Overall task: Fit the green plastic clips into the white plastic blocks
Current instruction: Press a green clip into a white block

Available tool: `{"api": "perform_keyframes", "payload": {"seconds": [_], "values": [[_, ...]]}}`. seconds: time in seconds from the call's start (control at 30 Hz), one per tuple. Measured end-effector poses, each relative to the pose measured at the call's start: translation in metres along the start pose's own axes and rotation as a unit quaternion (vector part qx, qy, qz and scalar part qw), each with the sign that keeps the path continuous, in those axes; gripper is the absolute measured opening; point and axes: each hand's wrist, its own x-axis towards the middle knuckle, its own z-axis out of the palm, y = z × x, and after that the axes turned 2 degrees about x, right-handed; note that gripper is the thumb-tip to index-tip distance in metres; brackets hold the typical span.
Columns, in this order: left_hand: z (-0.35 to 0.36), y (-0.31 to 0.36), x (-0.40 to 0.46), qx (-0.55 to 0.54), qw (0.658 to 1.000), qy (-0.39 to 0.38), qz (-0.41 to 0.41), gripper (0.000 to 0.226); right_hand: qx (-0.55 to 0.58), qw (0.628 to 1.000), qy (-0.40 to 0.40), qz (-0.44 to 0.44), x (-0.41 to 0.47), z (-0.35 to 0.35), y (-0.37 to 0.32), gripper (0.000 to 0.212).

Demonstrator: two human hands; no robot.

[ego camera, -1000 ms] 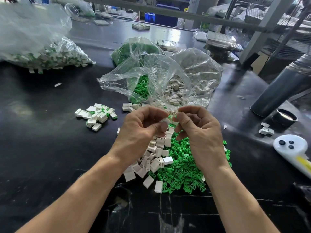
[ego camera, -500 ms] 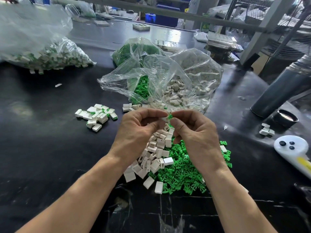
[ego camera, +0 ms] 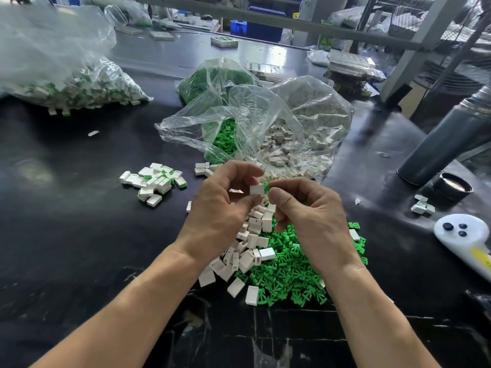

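Observation:
My left hand (ego camera: 220,205) pinches a white block (ego camera: 256,189) between thumb and fingers above the heaps. My right hand (ego camera: 310,216) pinches a green clip (ego camera: 266,186) whose end meets the block's right side. Below the hands lie a heap of loose white blocks (ego camera: 247,251) and a heap of green clips (ego camera: 289,272). A small pile of blocks with green clips in them (ego camera: 154,181) sits to the left on the black table (ego camera: 79,235).
Open clear bags of green clips (ego camera: 220,139) and white blocks (ego camera: 300,134) lie just behind my hands. A big bag of fitted pieces (ego camera: 66,83) is far left. A grey cylinder (ego camera: 446,144), a black cap (ego camera: 455,185) and a white device (ego camera: 462,232) stand right.
My hands have parted a little, so the white block and the green clip show between the fingertips, with the clip's end at the block.

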Motion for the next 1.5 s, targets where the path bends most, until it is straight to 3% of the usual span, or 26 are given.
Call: {"api": "perform_keyframes", "payload": {"seconds": [0.37,0.57,0.7,1.13,1.5], "values": [[-0.001,-0.003,-0.001,0.047,0.999,0.008,0.005,0.027,-0.023,1.000,-0.014,0.015,0.002,-0.007,0.002,0.012],[0.000,-0.003,-0.001,0.033,0.999,0.004,0.011,0.022,0.063,0.996,0.006,0.062,0.004,-0.005,0.004,0.006],[0.000,-0.002,-0.001,0.021,1.000,0.006,0.019,0.021,0.079,0.994,-0.007,0.079,0.004,-0.006,0.003,0.017],[-0.001,-0.003,-0.001,0.073,0.996,0.013,0.044,0.025,0.016,0.998,-0.014,0.067,0.003,-0.004,0.003,0.013],[0.007,-0.004,0.000,0.099,0.991,0.066,0.065,0.026,0.046,0.997,0.016,0.051,-0.002,0.005,0.003,0.018]]}}
